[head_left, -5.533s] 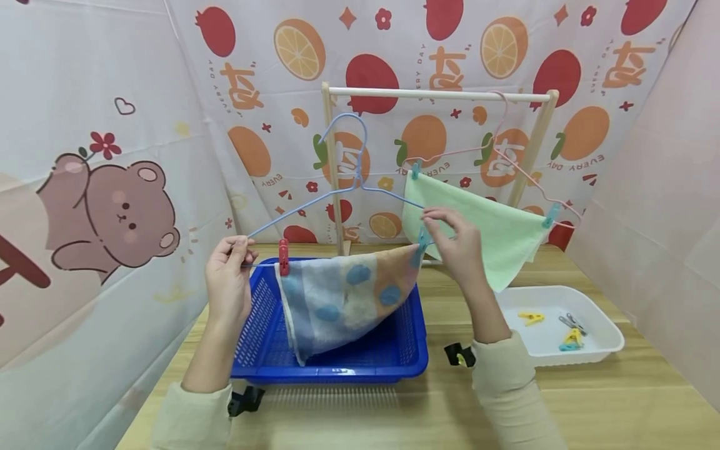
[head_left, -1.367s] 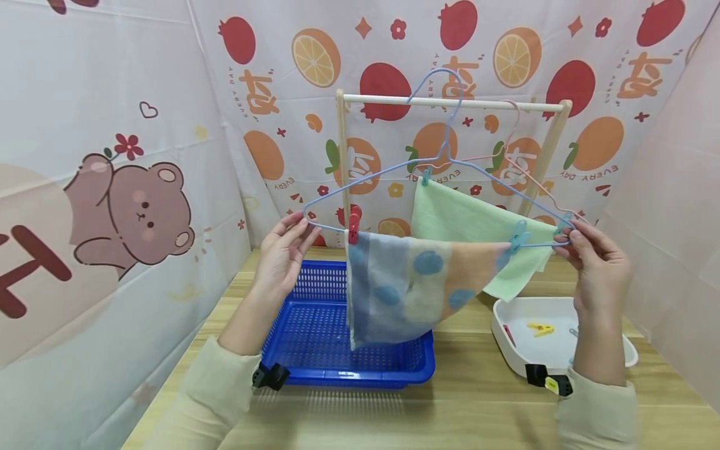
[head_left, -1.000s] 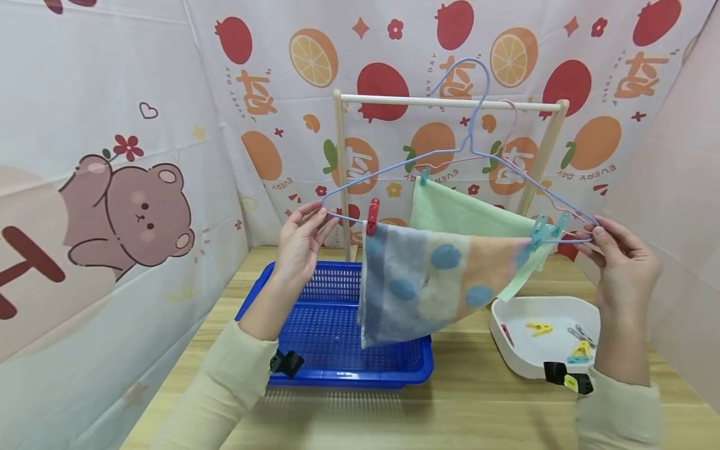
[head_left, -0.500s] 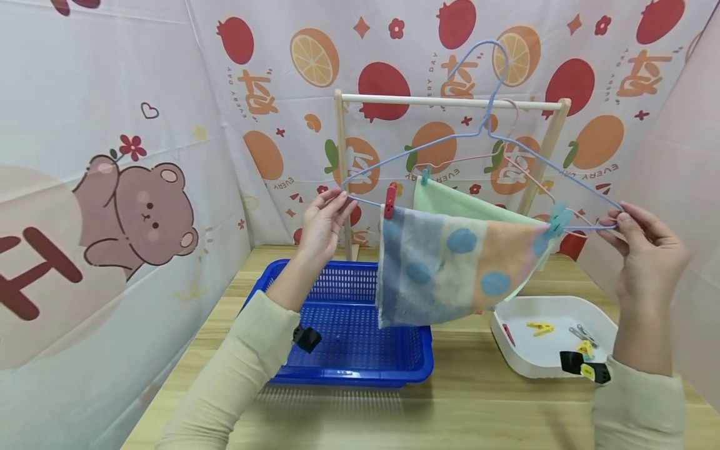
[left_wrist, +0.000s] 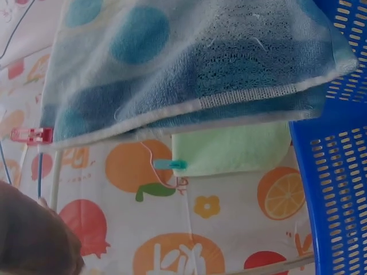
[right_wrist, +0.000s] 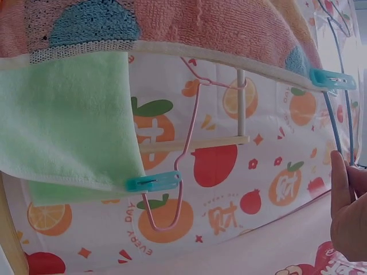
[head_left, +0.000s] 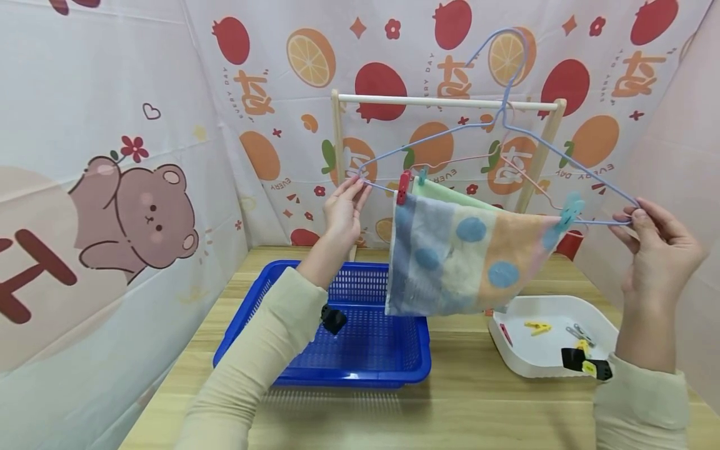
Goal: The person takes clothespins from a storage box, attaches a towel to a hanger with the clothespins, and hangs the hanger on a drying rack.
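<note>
A blue wire hanger (head_left: 450,132) is held up in front of the rack, its hook above the rail. My left hand (head_left: 344,209) pinches its left corner; my right hand (head_left: 658,244) pinches the right corner. Over the hanger's lower bar hangs a striped towel with blue dots (head_left: 450,256), fixed by a red clothespin (head_left: 403,187) at the left and a teal clothespin (head_left: 571,211) at the right. Behind it, a pink hanger (head_left: 529,172) on the rack carries a green towel (right_wrist: 63,114), mostly hidden in the head view, with a teal clothespin (right_wrist: 153,182) showing in the right wrist view.
A wooden rack with a white rail (head_left: 422,100) stands at the back. Below the left hand sits a blue perforated basket (head_left: 360,377). At the right is a white tray (head_left: 506,361) with clothespins, including a yellow clothespin (head_left: 537,327). Printed curtains surround the wooden table (head_left: 450,419).
Both hands have carried the blue hanger and dotted towel up and to the right, away from over the basket. The right hand has shifted to the hanger's right corner. The green towel is now largely covered.
</note>
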{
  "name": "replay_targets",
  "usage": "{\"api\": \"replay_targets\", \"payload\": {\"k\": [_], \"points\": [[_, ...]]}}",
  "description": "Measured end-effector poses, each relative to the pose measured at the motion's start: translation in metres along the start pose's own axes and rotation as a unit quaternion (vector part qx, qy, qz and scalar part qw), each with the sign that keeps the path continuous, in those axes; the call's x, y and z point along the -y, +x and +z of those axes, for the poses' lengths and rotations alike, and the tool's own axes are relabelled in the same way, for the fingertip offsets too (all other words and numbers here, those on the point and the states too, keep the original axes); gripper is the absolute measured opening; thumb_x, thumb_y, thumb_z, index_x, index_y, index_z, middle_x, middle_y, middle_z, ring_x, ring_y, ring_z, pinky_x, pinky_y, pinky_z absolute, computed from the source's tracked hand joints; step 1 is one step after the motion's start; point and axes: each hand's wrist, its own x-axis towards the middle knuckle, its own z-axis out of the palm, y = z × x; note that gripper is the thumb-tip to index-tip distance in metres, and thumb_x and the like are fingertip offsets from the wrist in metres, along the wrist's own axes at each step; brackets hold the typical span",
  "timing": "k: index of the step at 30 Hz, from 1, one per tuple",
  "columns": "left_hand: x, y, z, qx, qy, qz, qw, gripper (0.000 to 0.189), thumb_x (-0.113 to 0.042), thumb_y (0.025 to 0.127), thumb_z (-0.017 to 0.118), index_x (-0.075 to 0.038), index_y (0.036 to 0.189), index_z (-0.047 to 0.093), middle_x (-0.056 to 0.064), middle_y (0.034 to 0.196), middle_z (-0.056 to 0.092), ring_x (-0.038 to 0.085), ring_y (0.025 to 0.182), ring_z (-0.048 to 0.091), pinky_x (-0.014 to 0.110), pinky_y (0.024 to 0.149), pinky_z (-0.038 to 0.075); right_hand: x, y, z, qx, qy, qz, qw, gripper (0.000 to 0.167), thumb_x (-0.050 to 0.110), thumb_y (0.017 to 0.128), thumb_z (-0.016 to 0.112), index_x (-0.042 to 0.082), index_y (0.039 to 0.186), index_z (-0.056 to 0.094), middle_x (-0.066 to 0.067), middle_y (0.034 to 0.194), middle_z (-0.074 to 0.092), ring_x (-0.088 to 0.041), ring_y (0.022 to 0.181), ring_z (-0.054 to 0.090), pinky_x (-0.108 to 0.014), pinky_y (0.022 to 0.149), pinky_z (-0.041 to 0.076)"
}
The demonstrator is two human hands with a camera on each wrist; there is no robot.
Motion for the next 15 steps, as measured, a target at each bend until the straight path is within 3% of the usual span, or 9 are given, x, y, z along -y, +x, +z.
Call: {"api": "replay_targets", "payload": {"k": [7, 11, 15], "points": [[0.005, 0.002, 0.008, -0.011, 0.003, 0.0, 0.9999, 0.031, 0.013, 0.086, 0.055, 0.009, 0.116, 0.056, 0.017, 0.102, 0.059, 0.021, 0.082, 0.06, 0.025, 0.076, 0.05, 0.001, 0.001, -0.001, -0.012, 0.007, -0.015, 0.9998, 0.035, 0.0, 0.073, 0.074, -0.013, 0.102, 0.063, -0.02, 0.09, 0.062, -0.025, 0.074, 0.065, -0.029, 0.063, 0.049], [0.006, -0.003, 0.012, 0.002, 0.019, 0.004, 0.9998, 0.031, 0.011, 0.087, 0.055, 0.01, 0.117, 0.056, 0.018, 0.108, 0.058, 0.025, 0.095, 0.059, 0.025, 0.077, 0.05, 0.003, 0.004, -0.004, -0.022, 0.002, -0.02, 0.9996, 0.035, 0.002, 0.073, 0.074, -0.012, 0.103, 0.063, -0.02, 0.092, 0.062, -0.025, 0.078, 0.065, -0.029, 0.064, 0.049], [0.006, -0.017, 0.014, 0.023, 0.041, 0.034, 0.9983, 0.028, 0.006, 0.09, 0.052, 0.008, 0.117, 0.056, 0.019, 0.113, 0.056, 0.026, 0.104, 0.057, 0.024, 0.078, 0.049, 0.003, 0.005, -0.009, -0.038, 0.0, -0.02, 0.9991, 0.034, 0.003, 0.073, 0.074, -0.011, 0.103, 0.064, -0.019, 0.094, 0.062, -0.025, 0.081, 0.065, -0.028, 0.065, 0.049]]}}
